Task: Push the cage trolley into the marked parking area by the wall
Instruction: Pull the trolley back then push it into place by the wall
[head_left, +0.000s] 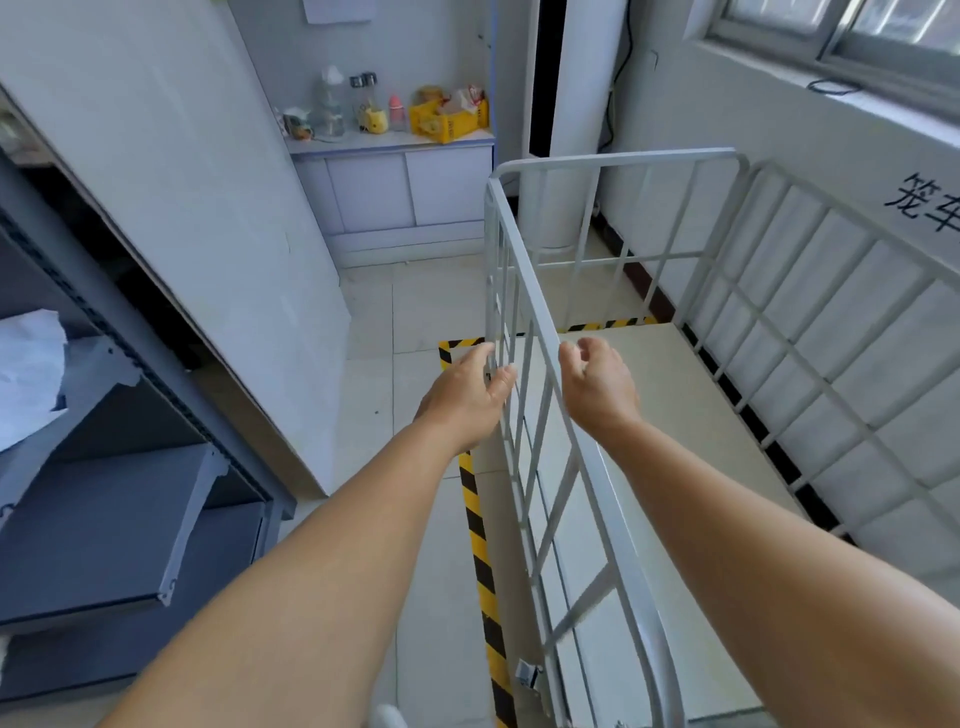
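Flanking cage trolley (613, 322) rail — left hand (464, 397), right hand (597, 384), uncurled

cage trolley (613, 291): pale grey metal bars, grid pattern
floor tape (480, 566): yellow and black diagonal stripes, below left hand (465, 397)
floor (374, 322): off-white tiles
shelving (130, 519): dark grey-blue, left of hands
crate (447, 122): yellow, far beyond hands
wall (831, 156): white, black characters
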